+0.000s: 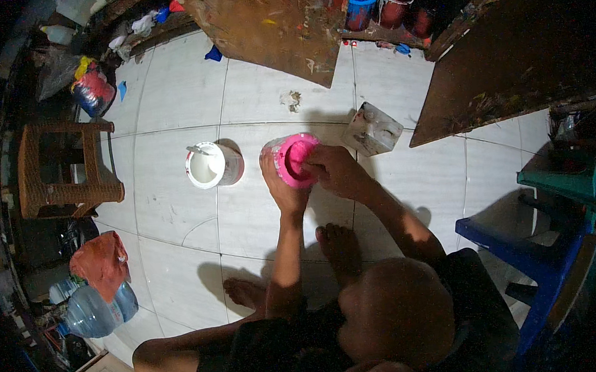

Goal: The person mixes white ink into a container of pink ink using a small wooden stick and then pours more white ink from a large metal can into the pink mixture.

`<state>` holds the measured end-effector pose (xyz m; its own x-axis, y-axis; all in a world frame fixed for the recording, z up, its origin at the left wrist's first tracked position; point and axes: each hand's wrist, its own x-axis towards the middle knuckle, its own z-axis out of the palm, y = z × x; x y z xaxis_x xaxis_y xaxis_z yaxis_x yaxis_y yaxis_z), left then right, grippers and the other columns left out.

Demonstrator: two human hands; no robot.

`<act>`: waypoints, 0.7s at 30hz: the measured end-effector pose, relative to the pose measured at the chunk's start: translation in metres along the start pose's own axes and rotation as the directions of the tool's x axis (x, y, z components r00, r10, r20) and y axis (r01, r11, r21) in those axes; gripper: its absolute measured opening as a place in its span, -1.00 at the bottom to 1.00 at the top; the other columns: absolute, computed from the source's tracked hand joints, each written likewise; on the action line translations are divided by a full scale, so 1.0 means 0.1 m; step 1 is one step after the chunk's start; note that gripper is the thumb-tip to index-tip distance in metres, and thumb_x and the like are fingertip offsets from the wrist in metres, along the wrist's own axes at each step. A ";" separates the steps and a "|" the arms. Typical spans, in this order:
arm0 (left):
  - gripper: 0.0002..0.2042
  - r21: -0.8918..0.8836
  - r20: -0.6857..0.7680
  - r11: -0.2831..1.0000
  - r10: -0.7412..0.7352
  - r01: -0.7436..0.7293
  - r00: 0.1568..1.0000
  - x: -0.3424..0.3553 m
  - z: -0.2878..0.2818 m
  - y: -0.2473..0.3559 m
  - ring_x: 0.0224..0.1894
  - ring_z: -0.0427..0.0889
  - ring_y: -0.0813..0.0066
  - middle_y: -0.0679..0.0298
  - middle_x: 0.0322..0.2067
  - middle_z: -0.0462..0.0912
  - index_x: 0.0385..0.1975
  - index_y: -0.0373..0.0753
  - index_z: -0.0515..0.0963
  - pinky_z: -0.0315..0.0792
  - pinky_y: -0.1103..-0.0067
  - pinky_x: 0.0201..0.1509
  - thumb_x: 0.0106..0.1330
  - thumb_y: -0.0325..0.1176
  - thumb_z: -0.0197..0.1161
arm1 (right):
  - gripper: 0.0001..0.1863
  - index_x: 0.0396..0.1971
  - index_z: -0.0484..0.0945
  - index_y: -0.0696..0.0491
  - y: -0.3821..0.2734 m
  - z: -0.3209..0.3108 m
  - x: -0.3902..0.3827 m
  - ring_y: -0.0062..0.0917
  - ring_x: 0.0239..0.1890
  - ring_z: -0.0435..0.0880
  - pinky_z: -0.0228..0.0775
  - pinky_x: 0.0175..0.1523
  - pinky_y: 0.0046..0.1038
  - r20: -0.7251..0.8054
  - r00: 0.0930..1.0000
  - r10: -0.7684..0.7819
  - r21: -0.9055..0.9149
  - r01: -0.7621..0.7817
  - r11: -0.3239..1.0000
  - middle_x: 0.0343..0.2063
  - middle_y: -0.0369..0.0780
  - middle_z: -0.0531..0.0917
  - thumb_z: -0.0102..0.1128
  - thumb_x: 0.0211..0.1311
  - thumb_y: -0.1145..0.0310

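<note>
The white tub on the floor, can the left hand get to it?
Probably yes: the white tub stands left of the left hand, with only floor tiles between. That hand holds the pink tub, though, so it would likely have to let go first.

The pot [281, 162] has a bright pink rim. Another tub [231, 166] has a white rim. The white floor [173, 101] has thin dark lines. One stool [32, 176] is brown.

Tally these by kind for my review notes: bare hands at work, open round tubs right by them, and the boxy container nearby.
Hands: 2 (left hand, right hand)
Open round tubs: 2 (white-rimmed tub, pink-rimmed tub)
Boxy container: 1
Total: 5
</note>
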<state>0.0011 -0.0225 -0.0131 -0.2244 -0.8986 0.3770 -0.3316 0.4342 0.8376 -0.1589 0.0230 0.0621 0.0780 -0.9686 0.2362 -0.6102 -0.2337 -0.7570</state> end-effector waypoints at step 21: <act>-0.49 0.071 -0.094 0.996 0.067 -0.060 0.993 0.10 -0.06 0.34 -0.01 0.61 0.17 0.16 -0.09 0.62 -0.05 -0.27 0.58 0.44 0.33 0.19 -0.04 -0.32 0.59 | -0.73 -0.24 0.72 0.06 -0.07 -0.21 0.01 -0.13 -0.18 0.73 0.55 0.03 -0.10 -0.037 0.941 0.337 0.208 -0.322 0.923 -0.28 -0.09 0.74 0.20 0.40 0.16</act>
<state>-0.0072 -0.0174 0.0210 -0.1585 -0.8694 0.4680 -0.3812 0.4911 0.7833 -0.1709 0.0259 0.0808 -0.1611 -0.9869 -0.0100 -0.4243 0.0784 -0.9021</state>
